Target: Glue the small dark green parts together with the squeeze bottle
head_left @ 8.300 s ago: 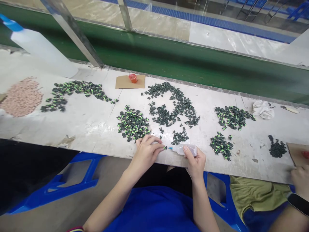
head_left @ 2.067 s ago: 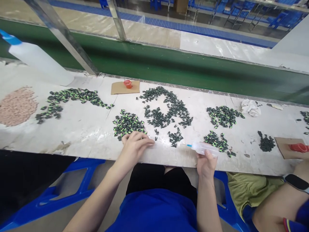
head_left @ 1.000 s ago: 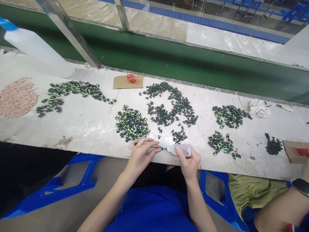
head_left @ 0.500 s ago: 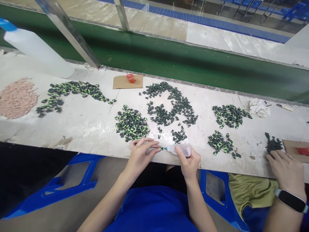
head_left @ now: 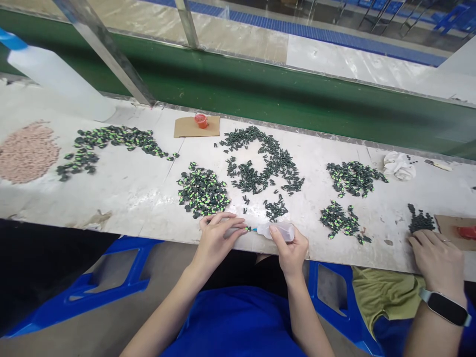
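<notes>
Near the table's front edge, my left hand [head_left: 220, 232] pinches a small black-and-green piece [head_left: 248, 228] between thumb and finger. My right hand [head_left: 292, 246] is wrapped round a translucent squeeze bottle [head_left: 277, 230], which lies sideways with its blue tip at the small piece. Just beyond my left hand is a heap of black-and-green pieces [head_left: 204, 191]. Small dark green parts [head_left: 275, 208] lie behind the bottle, and a larger ring-shaped spread of dark parts [head_left: 280, 161] is farther back.
A red cup [head_left: 201, 120] stands on cardboard [head_left: 182, 127] at the back. Pink pieces [head_left: 28, 152] and a large white bottle [head_left: 59, 82] are at the left. At the right, another person's hand [head_left: 439, 258] touches the table near black parts [head_left: 421, 220].
The blue tip of the bottle has moved slightly left, closer against the small piece. The other person's hand at the right has shifted slightly left.
</notes>
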Available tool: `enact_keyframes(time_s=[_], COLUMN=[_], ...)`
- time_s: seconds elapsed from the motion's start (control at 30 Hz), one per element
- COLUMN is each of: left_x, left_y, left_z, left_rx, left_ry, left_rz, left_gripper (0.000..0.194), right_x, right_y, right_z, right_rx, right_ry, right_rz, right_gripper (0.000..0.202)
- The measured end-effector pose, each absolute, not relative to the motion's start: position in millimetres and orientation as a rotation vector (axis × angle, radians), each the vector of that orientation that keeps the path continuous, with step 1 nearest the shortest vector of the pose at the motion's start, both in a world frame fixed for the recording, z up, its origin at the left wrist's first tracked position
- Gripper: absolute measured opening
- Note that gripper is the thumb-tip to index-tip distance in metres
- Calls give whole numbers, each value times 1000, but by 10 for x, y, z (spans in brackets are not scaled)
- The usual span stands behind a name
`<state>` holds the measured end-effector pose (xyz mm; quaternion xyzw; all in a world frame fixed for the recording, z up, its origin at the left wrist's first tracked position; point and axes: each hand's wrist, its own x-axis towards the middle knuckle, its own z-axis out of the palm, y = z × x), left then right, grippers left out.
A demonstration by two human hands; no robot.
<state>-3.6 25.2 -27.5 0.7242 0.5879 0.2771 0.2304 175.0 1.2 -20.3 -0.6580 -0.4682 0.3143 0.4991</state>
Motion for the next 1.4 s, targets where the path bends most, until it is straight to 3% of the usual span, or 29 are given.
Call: enact_keyframes(time_s=[0.63, 0.93, 1.27, 1.4], left_x=[-30, -56, -34, -57], left_y=[247, 244, 247, 240], left_z=[-261, -279, -292, -293], left_rx=[2034, 2064, 2209, 2157], left_ry=[1616, 1544, 1502, 1502], left_rz=[784, 790, 777, 804], left_gripper=[8, 12, 13, 13], right_x=[1728, 1998, 2306, 2214], right_y=[16, -3, 293, 166], right_z=[-207, -257, -266, -198], right_rx=[-1588, -1436, -1483, -1529], right_ry=[-1103, -758, -808, -931], right_rz=[745, 636, 570, 198], right_gripper=[30, 26, 52, 61])
